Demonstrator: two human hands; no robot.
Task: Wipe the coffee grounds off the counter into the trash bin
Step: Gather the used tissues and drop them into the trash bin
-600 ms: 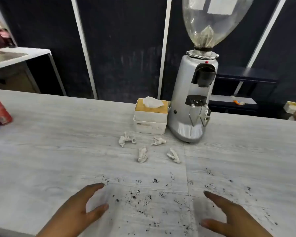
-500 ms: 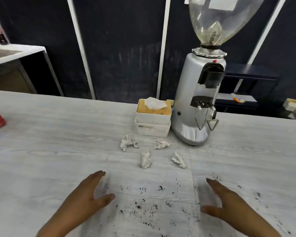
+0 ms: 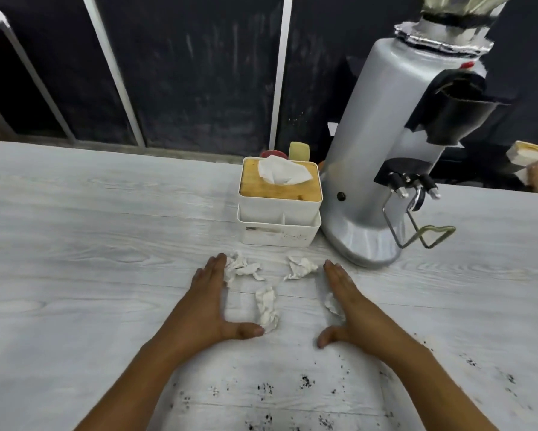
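My left hand point(image 3: 206, 309) and right hand point(image 3: 351, 309) lie flat on the desk point(image 3: 75, 244), a pale grey board with printed wood grain, fingers straight and together, thumbs spread inward, gripping nothing. Between them lie four crumpled white paper wads: one point(image 3: 241, 268) touching my left fingertips, one point(image 3: 300, 266) just beside my right fingertips, one point(image 3: 267, 307) in the middle near my left thumb, and one point(image 3: 332, 303) partly hidden under the edge of my right hand. The coffee grounds point(image 3: 305, 381), dark specks and small clumps, are scattered on the desk nearer to me, between and beside my forearms. Beyond the wads stands a white plastic tissue box point(image 3: 278, 213), square with rounded corners and a tan lid, one soft tissue point(image 3: 281, 173) poking up. Just beside it is a smooth, silver, rounded coffee grinder point(image 3: 376, 169) with black fittings and a bent wire fork. I can read no writing anywhere.
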